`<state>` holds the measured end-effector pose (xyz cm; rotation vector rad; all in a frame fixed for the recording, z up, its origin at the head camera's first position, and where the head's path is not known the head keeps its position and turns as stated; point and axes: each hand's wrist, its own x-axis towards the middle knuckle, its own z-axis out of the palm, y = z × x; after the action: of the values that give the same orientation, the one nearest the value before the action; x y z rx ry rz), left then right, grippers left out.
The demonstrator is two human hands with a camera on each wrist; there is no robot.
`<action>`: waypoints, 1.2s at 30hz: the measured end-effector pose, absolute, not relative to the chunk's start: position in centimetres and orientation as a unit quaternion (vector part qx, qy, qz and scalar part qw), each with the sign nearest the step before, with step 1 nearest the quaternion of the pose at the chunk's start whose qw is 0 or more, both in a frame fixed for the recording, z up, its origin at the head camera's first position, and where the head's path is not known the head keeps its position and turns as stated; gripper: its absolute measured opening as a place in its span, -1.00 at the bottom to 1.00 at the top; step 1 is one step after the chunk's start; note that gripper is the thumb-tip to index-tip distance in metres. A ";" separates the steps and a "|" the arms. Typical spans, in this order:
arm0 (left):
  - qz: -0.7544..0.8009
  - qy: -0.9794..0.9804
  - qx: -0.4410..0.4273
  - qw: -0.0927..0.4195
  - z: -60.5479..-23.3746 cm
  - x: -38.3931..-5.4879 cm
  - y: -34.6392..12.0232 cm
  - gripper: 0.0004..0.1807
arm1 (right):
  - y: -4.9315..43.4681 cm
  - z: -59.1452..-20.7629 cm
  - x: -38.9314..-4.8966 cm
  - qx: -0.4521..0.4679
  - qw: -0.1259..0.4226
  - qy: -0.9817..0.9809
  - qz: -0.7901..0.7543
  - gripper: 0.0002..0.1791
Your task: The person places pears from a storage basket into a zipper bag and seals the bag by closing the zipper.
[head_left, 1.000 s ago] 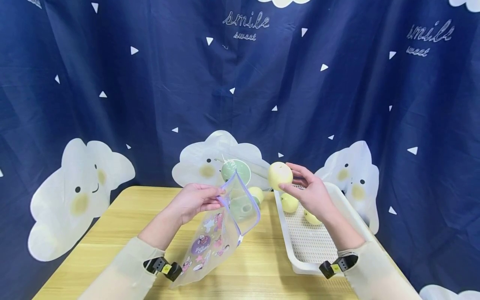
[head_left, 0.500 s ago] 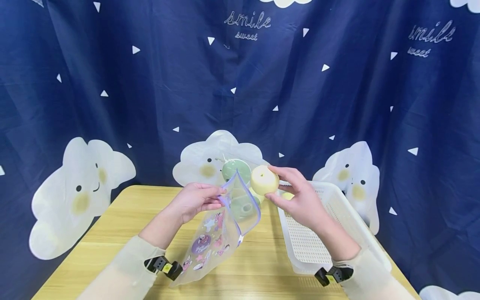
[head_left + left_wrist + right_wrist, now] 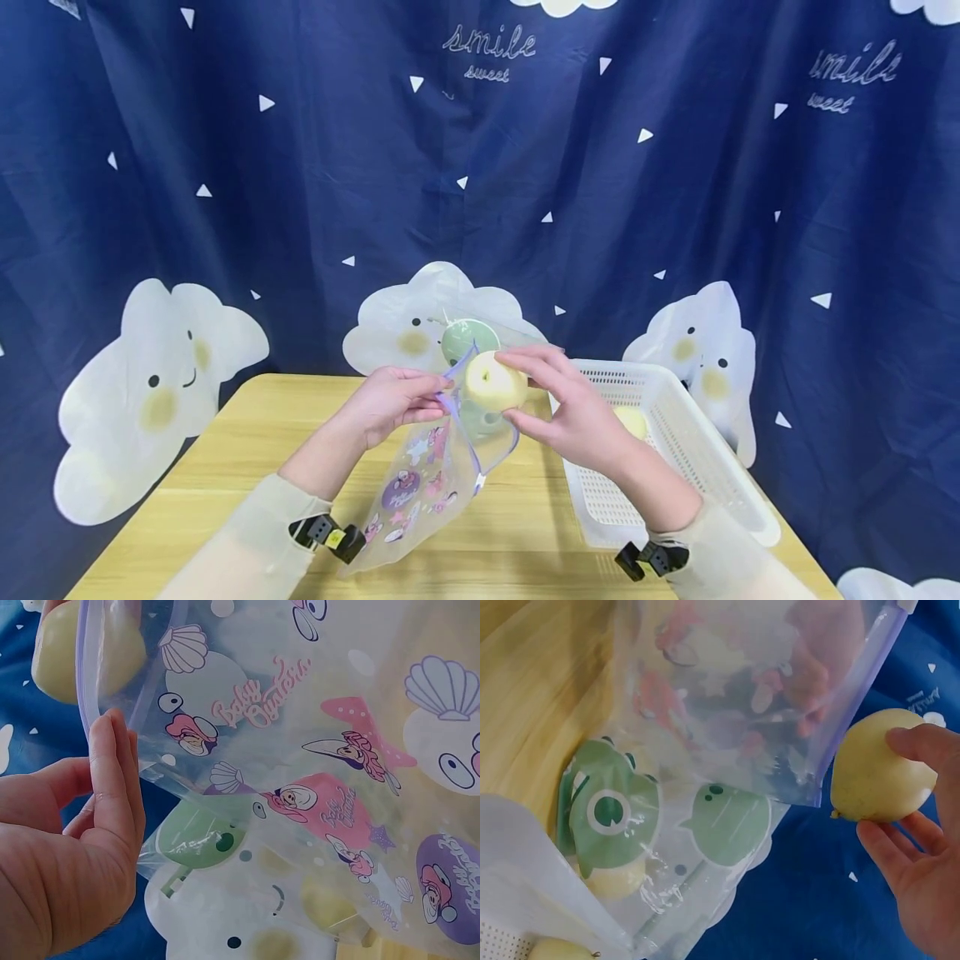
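My left hand pinches the purple zip edge of a clear zipper bag, printed with pink and purple cartoon figures and seashells. The bag hangs with its mouth spread toward the right. My right hand grips a pale yellow pear between thumb and fingers, right at that mouth. In the right wrist view the pear sits beside the purple zip strip, stem end low. Seen from the left wrist, the pear partly shows through the zip edge. A white slider sits at the zip's lower corner.
A white perforated basket stands to the right on the wooden table, with a pear inside. Behind the zipper bag is another clear bag with green prints, a pear within it. A dark blue curtain hangs behind.
My right hand has carried the pear leftward from above the basket to the zipper bag's mouth. The left hand keeps its hold, nearly still.
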<state>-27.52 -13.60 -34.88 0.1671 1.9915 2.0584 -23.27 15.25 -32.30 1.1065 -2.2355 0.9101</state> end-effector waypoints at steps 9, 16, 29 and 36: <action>0.708 0.690 0.069 0.133 -34.6 -27.4 -13.6 -0.59 | 14.8 -32.4 -23.2 0.392 0.221 -0.858 0.248 -0.28; 0.704 0.693 0.084 0.130 -34.4 -27.4 -13.3 -0.54 | 14.5 -32.5 -23.5 0.387 0.205 -0.874 0.213 -0.30; 0.724 0.671 0.114 0.114 -33.1 -26.8 -13.0 -0.71 | 14.7 -32.5 -24.0 0.386 0.233 -0.860 0.240 -0.67; 0.732 0.670 0.095 0.083 -32.6 -26.9 -13.8 -0.68 | 17.4 -32.3 -25.5 0.331 0.270 -0.855 0.295 -0.70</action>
<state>-26.88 -13.84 -32.61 0.2844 1.9995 2.1862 -25.50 17.45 -32.27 0.8933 -2.3033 0.7957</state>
